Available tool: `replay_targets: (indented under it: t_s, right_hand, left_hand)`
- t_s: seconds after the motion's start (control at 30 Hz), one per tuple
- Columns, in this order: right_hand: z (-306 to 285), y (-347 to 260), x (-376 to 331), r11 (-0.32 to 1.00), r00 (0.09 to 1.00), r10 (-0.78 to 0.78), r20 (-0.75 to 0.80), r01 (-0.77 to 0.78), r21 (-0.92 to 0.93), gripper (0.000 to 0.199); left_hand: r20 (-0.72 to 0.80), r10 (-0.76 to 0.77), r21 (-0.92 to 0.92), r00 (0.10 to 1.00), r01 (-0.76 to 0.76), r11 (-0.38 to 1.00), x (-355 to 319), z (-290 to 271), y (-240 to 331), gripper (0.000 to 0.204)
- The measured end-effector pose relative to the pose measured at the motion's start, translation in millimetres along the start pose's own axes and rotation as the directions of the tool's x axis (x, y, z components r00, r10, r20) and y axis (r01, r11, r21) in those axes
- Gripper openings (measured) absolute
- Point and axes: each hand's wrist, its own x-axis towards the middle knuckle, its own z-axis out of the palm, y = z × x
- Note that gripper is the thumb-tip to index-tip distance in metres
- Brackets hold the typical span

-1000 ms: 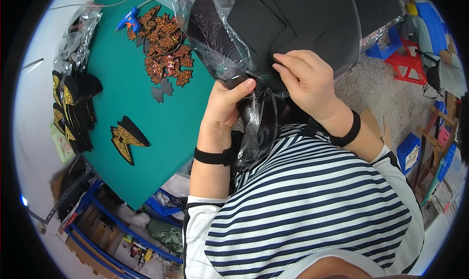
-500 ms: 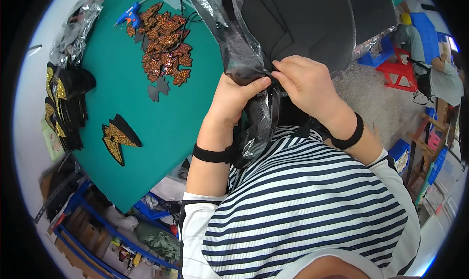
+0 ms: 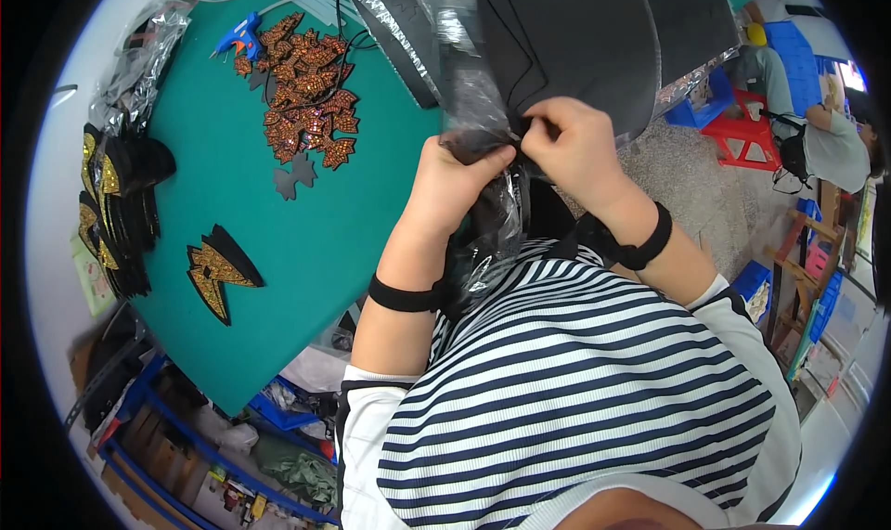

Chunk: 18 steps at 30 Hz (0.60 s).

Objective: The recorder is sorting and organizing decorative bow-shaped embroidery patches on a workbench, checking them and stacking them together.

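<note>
Two hands pinch one clear plastic bag (image 3: pixel 483 135) of black foam sheets (image 3: pixel 594 38): left hand (image 3: pixel 455 173) and right hand (image 3: pixel 571 145), each grip pressed together on its gathered mouth. The bag's long axis runs away from the person, over the green surface (image 3: pixel 353 224)'s right edge. Glitter pieces (image 3: pixel 306 84) lie well left.

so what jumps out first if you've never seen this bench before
Both hands meet at the top centre: the left hand and right hand pinch the crinkled mouth of a clear plastic bag holding black foam sheets. On the green table, a heap of orange glitter cut-outs lies at upper left beside a blue glue gun. A black-and-gold pointed piece lies nearer.
</note>
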Motion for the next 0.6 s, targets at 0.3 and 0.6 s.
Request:
replay_targets:
  t_s: [0.3, 0.6]
  right_hand:
    - [-20, 7, 6, 0.719, 0.898, 0.405, 0.172, -0.429, 0.546, 0.014]
    - [-13, -8, -19, 0.972, 0.995, 0.096, -0.022, -0.089, 0.216, 0.031]
  left_hand:
    - [0.060, -0.117, -0.383, 0.991, 0.131, 0.914, -1, -7, -5, 0.026]
    - [0.111, -0.047, -0.220, 0.993, 0.070, 0.973, 4, -5, -4, 0.025]
